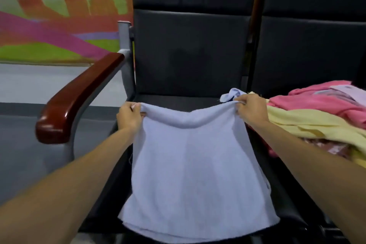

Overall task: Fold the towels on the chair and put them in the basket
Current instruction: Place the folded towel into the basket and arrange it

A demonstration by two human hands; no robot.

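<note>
Two top corners of a pale blue towel [198, 174] are held up over the black chair [190, 51], the cloth draping across the seat toward 6 o'clock. The left hand [129, 116] pinches the 10 o'clock corner and the right hand [250, 110] grips the bunched 2 o'clock corner. At 3 o'clock, a pink towel [316, 103] and a yellow towel [309, 123] lie heaped on the next seat. A wooden armrest [79, 99] sits at 9 o'clock.

Arms outstretched; left grip [129, 116], right grip [252, 111] seemingly pinched.
</note>
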